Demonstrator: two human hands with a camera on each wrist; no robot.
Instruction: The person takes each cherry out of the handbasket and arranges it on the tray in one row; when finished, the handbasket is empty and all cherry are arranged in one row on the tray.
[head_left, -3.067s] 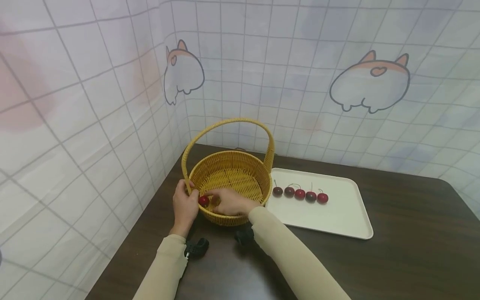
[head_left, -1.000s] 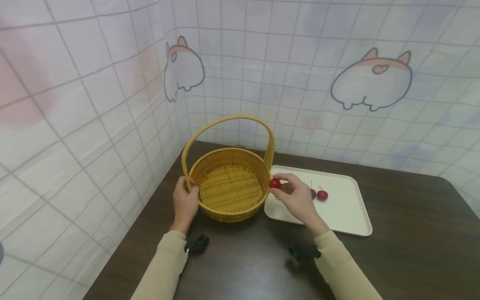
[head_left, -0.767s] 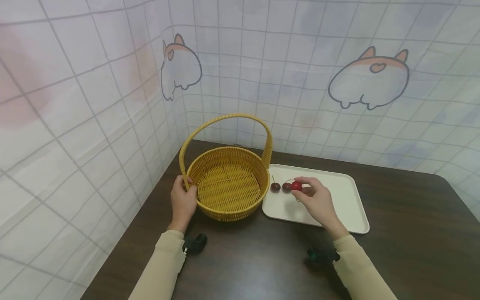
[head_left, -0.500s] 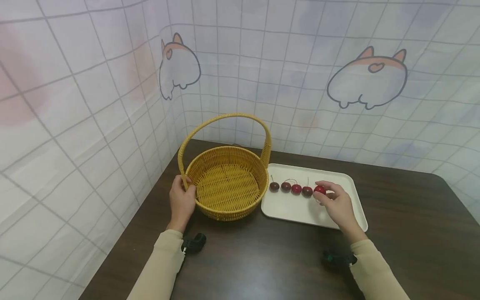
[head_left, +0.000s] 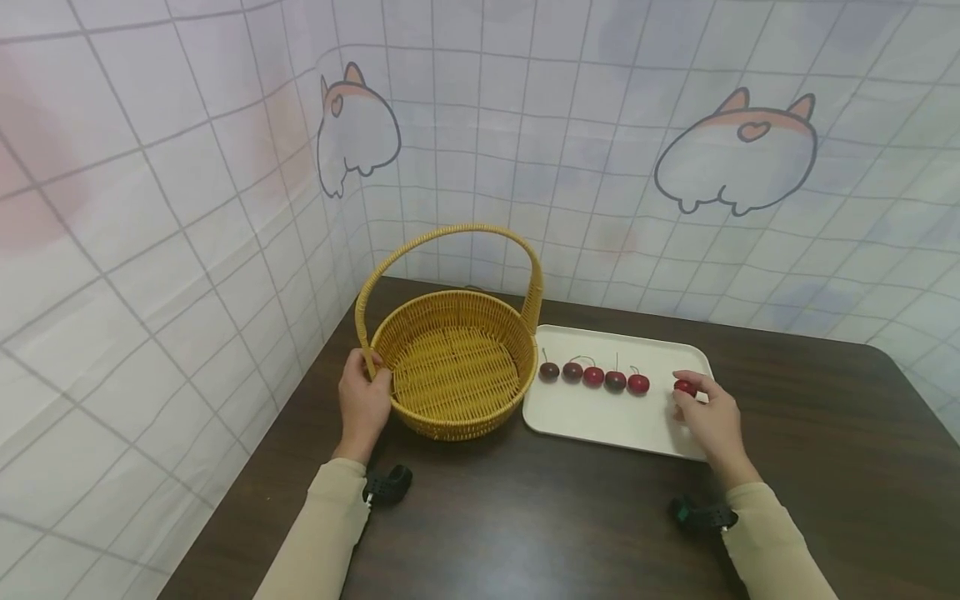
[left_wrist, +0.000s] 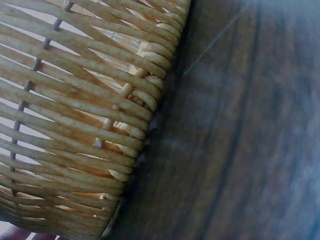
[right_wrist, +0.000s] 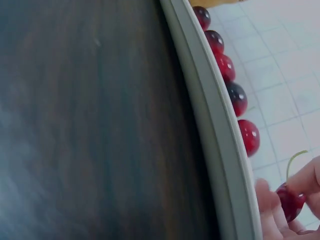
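A yellow woven basket (head_left: 457, 375) with a tall arched handle stands on the table, and nothing lies inside it. My left hand (head_left: 363, 404) grips its left rim at the foot of the handle; the left wrist view shows the woven side close up. Over the right part of a white tray (head_left: 600, 421), my right hand (head_left: 712, 421) pinches a red cherry (right_wrist: 290, 202) between thumb and fingers, its green stem sticking up in the right wrist view. Several other cherries (head_left: 593, 377), dark to bright red with stems, lie in a row on the tray to the left of that hand.
The dark wooden table (head_left: 510, 517) carries the basket and tray, which stand close side by side. A white gridded cloth (head_left: 585, 167) with printed animal figures hangs behind and along the left side. Each wrist wears a black camera mount (head_left: 388, 485).
From inside the basket, my right hand has carried the cherry rightward across the row to the tray's right part. My left hand keeps its grip on the basket.
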